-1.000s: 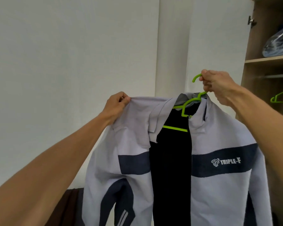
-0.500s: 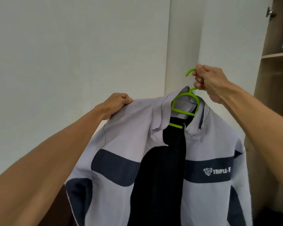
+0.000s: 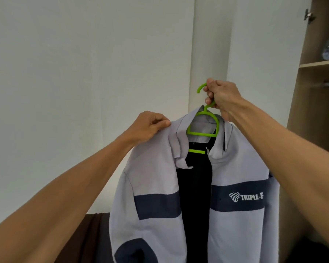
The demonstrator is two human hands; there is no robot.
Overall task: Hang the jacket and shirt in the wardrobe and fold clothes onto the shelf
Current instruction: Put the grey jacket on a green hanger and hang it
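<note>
Head view: your right hand (image 3: pixel 221 98) grips the green hanger (image 3: pixel 202 128) by its hook; your left hand (image 3: pixel 150 128) pinches the grey jacket (image 3: pixel 235 168) at its shoulder; the jacket hangs between and below both hands, wardrobe (image 3: pixel 311 92) beyond your right.

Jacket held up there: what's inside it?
Inside the jacket sits a green hanger; its neck loop and crossbar show in the open front, above dark lining. The hanger's shoulder arms are covered by fabric, so they cannot be seen.
</note>
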